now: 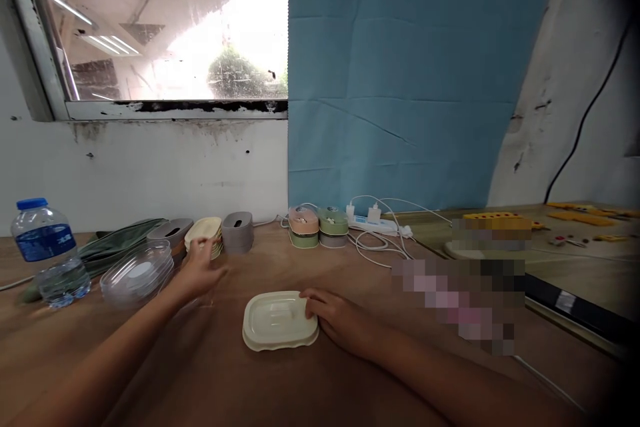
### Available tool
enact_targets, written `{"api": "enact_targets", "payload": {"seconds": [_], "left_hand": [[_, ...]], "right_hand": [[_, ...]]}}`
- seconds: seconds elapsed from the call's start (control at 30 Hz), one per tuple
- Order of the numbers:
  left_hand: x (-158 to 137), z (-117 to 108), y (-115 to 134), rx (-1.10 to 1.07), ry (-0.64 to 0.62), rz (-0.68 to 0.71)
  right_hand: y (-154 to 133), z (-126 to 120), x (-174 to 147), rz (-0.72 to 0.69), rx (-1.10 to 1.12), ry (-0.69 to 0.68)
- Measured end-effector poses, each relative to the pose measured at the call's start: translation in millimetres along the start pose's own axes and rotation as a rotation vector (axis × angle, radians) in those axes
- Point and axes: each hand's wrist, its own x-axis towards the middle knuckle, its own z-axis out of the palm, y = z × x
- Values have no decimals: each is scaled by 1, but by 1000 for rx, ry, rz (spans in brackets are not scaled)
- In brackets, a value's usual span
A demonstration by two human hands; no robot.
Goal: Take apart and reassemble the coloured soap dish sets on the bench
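A cream plastic lid (273,320) with a raised rim and rounded corners lies on the brown table in front of me. My right hand (335,320) grips its right edge, fingers over the rim. Farther back to the left, my left hand (203,268) reaches to a stack of cream lids (205,230), its thumb spread apart from the fingers. The fingertips overlap the stack's front; whether they touch it, I cannot tell. Grey containers (238,232) stand on either side of this stack. Nearer to me, clear plastic lids (137,273) lie nested left of my left forearm.
A water bottle (50,253) stands at the far left beside a dark green bag (117,243). Pink and green boxes (303,227) stand by the wall, near a power strip (377,223) with loose white cables. Yellow parts (495,220) lie at the right; one area is blurred.
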Motion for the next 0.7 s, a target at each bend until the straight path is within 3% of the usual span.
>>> {"api": "enact_targets", "payload": {"seconds": [0.1,0.17,0.33,0.53,0.7], "left_hand": [[43,12,24,74,104,26],[65,23,36,103,107,79],[86,39,42,120,67,191],[86,15,32,100,93,280],[32,-17,38,-78,145,416]], "right_hand": [[0,2,-1,18,-50,10],[1,3,-2,43,-98,20],[2,7,-3,87,-151,46],[-1,1,-5,79,-116,108],[-5,-5,-6,117,-166,237]]}}
